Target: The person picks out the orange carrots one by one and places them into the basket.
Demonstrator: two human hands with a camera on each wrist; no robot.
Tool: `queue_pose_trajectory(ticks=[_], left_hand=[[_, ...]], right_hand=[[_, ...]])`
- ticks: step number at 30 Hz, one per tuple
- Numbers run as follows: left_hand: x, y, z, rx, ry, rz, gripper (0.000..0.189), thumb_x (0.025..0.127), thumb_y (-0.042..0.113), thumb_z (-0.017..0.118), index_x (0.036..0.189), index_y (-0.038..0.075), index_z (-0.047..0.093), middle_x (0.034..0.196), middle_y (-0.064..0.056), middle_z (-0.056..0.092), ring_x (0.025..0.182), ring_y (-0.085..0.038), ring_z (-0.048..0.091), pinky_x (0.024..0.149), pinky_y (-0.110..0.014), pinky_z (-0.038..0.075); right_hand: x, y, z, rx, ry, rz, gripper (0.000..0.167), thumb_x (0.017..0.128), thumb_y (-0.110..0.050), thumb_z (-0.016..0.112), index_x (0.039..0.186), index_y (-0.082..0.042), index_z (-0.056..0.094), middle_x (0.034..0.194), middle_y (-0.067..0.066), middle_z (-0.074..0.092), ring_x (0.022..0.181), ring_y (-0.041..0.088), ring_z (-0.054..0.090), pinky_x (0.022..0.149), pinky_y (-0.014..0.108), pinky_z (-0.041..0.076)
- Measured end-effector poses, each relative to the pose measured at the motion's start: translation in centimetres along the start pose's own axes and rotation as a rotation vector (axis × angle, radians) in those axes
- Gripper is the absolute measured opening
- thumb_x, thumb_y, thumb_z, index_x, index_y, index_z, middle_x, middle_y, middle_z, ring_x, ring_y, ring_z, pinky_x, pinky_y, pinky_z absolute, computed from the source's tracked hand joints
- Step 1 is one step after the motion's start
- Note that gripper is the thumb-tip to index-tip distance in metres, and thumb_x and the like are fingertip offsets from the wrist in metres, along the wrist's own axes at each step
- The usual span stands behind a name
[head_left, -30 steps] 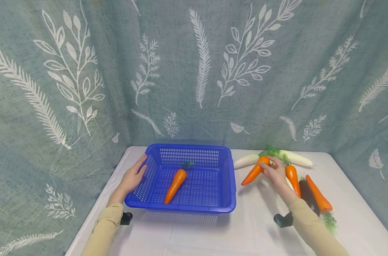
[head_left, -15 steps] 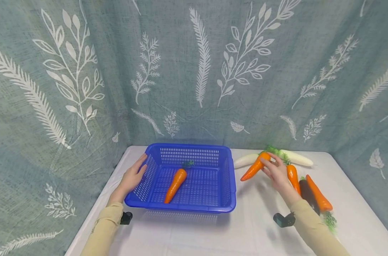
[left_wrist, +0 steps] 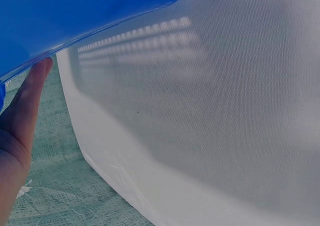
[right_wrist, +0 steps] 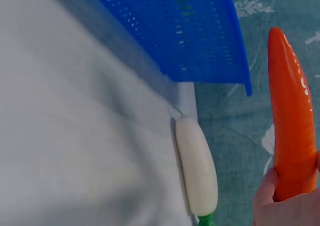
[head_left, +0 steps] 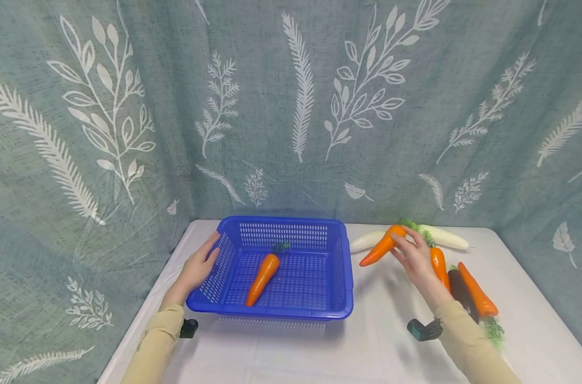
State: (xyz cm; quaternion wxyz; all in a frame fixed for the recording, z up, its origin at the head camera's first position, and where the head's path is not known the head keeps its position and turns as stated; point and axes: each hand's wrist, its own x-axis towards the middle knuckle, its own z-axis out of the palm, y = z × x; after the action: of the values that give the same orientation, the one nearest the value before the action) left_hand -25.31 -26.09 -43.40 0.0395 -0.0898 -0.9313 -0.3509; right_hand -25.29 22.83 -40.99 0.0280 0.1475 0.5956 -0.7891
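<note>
My right hand (head_left: 415,260) grips an orange carrot (head_left: 382,248) by its thick end, raised over the table to the right of the basket. In the right wrist view the carrot (right_wrist: 291,110) points up, thumb and fingers around its lower part. A blue plastic basket (head_left: 272,312) with slotted walls stands left of the middle. Inside it lies another carrot (head_left: 263,279) with green leaves. Against the basket's left side rests my left hand (head_left: 197,269), its fingers extended. The left wrist view has those fingers (left_wrist: 35,83) right at the basket's blue edge.
Behind the right hand lie two white radishes, one to the left (head_left: 366,241) and one to the right (head_left: 446,237). Further right are an upright-lying carrot (head_left: 439,264), an eggplant (head_left: 462,296) and another carrot (head_left: 478,293). A patterned green curtain (head_left: 272,106) hangs behind the white table (head_left: 281,357).
The right hand has lifted the carrot slightly upward, its tip shifting a little left toward the basket. The left hand and basket have stayed in place.
</note>
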Motion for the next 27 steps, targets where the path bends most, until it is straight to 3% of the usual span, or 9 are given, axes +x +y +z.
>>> queue_pose_trajectory(ticks=[5, 12, 27], left_hand=[[0.0, 0.2, -0.1, -0.001, -0.003, -0.002, 0.048, 0.103, 0.016, 0.035, 0.146, -0.003, 0.029, 0.153, -0.022, 0.026, 0.139, -0.044, 0.026, 0.114, -0.057, 0.022], [0.0, 0.3, -0.2, 0.002, -0.006, -0.006, 0.048, 0.103, 0.016, 0.035, 0.146, -0.003, 0.030, 0.153, -0.022, 0.026, 0.139, -0.044, 0.026, 0.114, -0.057, 0.022], [0.0, 0.5, -0.3, 0.008, -0.022, -0.030, 0.048, 0.103, 0.017, 0.035, 0.147, -0.002, 0.029, 0.154, -0.021, 0.024, 0.140, -0.043, 0.025, 0.114, -0.057, 0.022]], right_hand=[[-0.2, 0.3, 0.5, 0.002, -0.017, -0.027, 0.069, 0.094, -0.018, 0.058, 0.151, -0.010, 0.020, 0.101, -0.016, 0.054, 0.089, -0.003, 0.059, 0.082, 0.014, 0.052], [-0.6, 0.8, 1.7, 0.015, -0.040, -0.020, 0.049, 0.094, -0.016, 0.058, 0.139, -0.014, 0.037, 0.102, -0.014, 0.055, 0.089, -0.001, 0.061, 0.083, 0.016, 0.053], [-1.9, 1.4, 4.7, 0.034, -0.094, 0.013, 0.048, 0.095, -0.013, 0.055, 0.139, -0.015, 0.036, 0.109, -0.011, 0.053, 0.095, 0.001, 0.060, 0.088, 0.018, 0.052]])
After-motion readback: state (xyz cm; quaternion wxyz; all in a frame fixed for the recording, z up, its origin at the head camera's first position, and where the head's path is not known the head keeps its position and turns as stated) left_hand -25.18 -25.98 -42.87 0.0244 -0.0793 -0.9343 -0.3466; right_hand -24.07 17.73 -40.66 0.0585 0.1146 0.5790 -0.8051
